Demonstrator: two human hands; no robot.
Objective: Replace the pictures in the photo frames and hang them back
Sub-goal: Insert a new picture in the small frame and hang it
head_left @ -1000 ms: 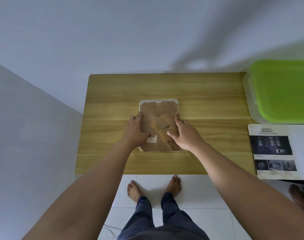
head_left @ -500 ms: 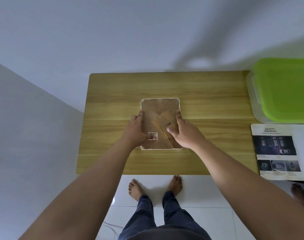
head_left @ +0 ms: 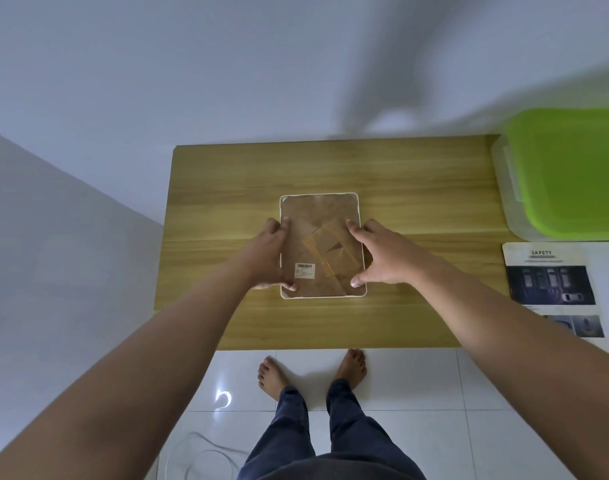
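photo frame [head_left: 322,233] lies face down, flat near the middle of the wood-grain table [head_left: 417,188]. its thin white rim with rounded corners surrounds a brown board back, which carries a folded stand [head_left: 327,244] and 1 barcode sticker [head_left: 305,270]. the left hand [head_left: 265,258] grips the left edge, fingers curled onto the back. the right hand [head_left: 382,258] is spread along the right edge, forefinger and thumb tips pressing the back. a green-lidded clear box [head_left: 573,171] and a safety leaflet [head_left: 552,282] sit at the right.
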